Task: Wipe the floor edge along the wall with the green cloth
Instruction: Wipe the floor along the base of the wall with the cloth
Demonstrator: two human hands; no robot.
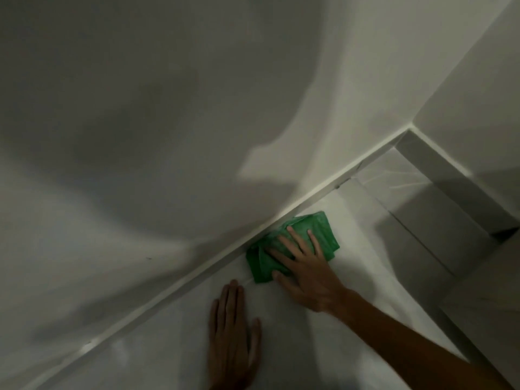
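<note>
A folded green cloth (318, 225) lies on the pale floor, pushed against the white skirting edge (197, 273) at the foot of the wall. My right hand (305, 266) presses flat on the cloth with its fingers spread, covering the cloth's lower middle. To the left of the cloth my left hand (232, 336) rests palm down on the bare floor (157, 350), holding nothing, its fingertips just short of the skirting.
The white wall (168, 108) fills the upper left, with my shadow across it. The skirting runs diagonally up to a corner (409, 130) at the right. A grey step or ledge (450, 192) lines the side wall there.
</note>
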